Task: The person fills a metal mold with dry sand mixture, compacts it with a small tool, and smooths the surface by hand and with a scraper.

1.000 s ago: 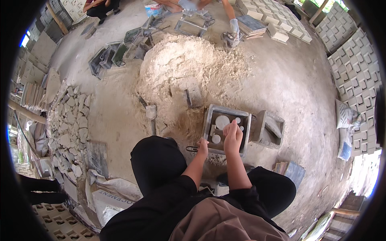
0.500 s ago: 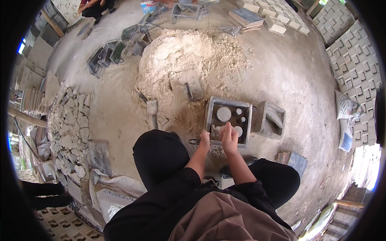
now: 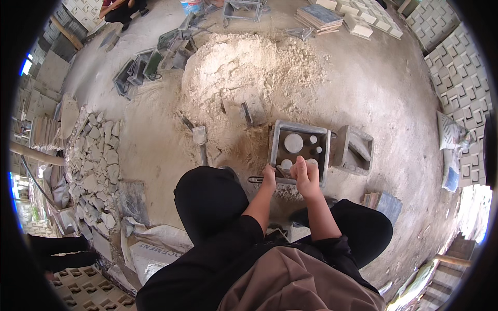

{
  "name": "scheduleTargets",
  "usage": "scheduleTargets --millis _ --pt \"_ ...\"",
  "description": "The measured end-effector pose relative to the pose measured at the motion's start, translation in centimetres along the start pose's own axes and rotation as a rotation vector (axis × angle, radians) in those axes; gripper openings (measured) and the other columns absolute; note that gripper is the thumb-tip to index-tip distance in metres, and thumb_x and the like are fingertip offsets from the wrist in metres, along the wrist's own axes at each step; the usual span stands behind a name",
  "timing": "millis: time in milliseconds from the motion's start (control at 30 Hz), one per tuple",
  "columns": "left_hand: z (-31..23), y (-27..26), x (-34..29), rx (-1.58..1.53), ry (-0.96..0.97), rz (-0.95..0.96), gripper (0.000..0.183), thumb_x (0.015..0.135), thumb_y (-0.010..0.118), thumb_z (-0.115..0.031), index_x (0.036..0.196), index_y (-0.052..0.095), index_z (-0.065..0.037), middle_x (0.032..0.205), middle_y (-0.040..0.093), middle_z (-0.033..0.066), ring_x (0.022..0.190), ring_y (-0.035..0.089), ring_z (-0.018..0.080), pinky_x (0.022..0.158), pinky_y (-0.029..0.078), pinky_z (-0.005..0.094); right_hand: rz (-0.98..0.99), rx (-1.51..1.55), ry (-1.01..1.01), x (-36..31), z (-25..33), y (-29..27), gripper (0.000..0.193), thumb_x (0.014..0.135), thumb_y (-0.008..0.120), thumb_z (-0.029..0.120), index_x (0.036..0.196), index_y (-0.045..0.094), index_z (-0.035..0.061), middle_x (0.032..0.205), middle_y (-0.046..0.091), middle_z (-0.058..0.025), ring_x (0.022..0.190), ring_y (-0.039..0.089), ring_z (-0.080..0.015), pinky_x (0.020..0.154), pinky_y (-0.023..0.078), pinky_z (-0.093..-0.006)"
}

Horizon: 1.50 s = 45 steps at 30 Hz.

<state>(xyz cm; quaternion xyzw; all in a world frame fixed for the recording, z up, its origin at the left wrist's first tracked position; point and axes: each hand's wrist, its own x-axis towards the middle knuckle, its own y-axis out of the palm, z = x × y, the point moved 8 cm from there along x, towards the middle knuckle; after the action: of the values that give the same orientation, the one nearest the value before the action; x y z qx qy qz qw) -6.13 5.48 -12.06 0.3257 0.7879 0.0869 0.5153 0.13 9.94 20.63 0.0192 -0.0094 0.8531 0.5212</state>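
In front of my knees a grey rectangular mould box (image 3: 274, 140) rests on the floor. Inside it stand several round pegs, the largest a pale disc (image 3: 293, 143). My left hand (image 3: 268, 177) is closed at the box's near left corner, apparently gripping the rim beside a looped metal handle (image 3: 255, 180). Over the near side of the box is my right hand (image 3: 306, 178), a fist with the thumb up. Whatever it holds is hidden by the fingers. It partly covers the near pegs.
A second mould box (image 3: 340, 155) stands to the right. Beyond lies a heap of pale powder (image 3: 233, 62), with a small hand tool (image 3: 199, 136) nearer left. Broken pieces (image 3: 96, 166) are piled at the left. Another person (image 3: 123, 9) crouches at the far left.
The whole view has shifted slightly, moving the floor things a little right in the picture. My right hand stays a fist over the box; my left remains at its corner.
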Motion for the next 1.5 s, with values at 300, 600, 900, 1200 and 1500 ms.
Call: scheduleTargets --millis 300,600,900,1200,1500 --pt "2.0 1.4 -1.9 0.056 -0.062 0.042 0.015 0.069 0.050 -0.020 0.067 0.041 -0.007 0.073 0.037 0.0026 0.068 0.039 0.0173 0.072 0.035 0.0287 0.262 -0.077 -0.032 -0.9 2.3 0.7 0.045 0.092 0.035 0.025 0.052 0.038 0.0034 0.044 0.035 0.0004 0.041 0.031 -0.0094 0.040 0.025 -0.0262" --pt "0.6 1.5 -2.3 0.107 -0.002 -0.070 0.018 0.069 0.047 -0.023 0.077 0.042 -0.008 0.083 0.036 0.0034 0.078 0.037 0.0142 0.075 0.032 0.0264 -0.060 0.146 -0.054 -0.4 0.0 -2.9 0.044 0.093 0.030 0.026 0.055 0.036 0.0051 0.046 0.032 0.0001 0.042 0.029 -0.0090 0.042 0.024 -0.0252" --pt "0.2 -0.8 2.6 0.031 0.199 0.103 0.020 0.076 0.038 -0.028 0.071 0.045 -0.010 0.074 0.043 0.0024 0.071 0.043 0.0151 0.064 0.038 0.0296 0.039 0.069 -0.266 -1.3 1.6 0.2 0.042 0.091 0.035 0.020 0.052 0.034 0.0052 0.046 0.035 -0.0021 0.041 0.032 -0.0105 0.041 0.028 -0.0254" --pt "1.2 -3.7 4.9 0.169 0.250 0.090 0.041 0.084 0.027 -0.041 0.072 0.048 -0.009 0.073 0.052 0.0059 0.066 0.048 0.0177 0.062 0.041 0.0306 0.112 0.056 -0.254 -0.6 1.5 1.4 0.042 0.090 0.035 0.018 0.050 0.034 0.0027 0.043 0.034 -0.0033 0.037 0.031 -0.0130 0.038 0.025 -0.0264" --pt "4.6 1.7 0.3 0.221 -0.064 0.133 0.042 0.085 0.024 -0.041 0.075 0.049 -0.009 0.069 0.051 0.0049 0.058 0.049 0.0169 0.052 0.041 0.0309 0.110 -0.002 -0.294 -1.2 0.4 -2.5 0.042 0.087 0.040 0.023 0.050 0.035 0.0038 0.043 0.035 -0.0038 0.036 0.031 -0.0137 0.038 0.023 -0.0270"
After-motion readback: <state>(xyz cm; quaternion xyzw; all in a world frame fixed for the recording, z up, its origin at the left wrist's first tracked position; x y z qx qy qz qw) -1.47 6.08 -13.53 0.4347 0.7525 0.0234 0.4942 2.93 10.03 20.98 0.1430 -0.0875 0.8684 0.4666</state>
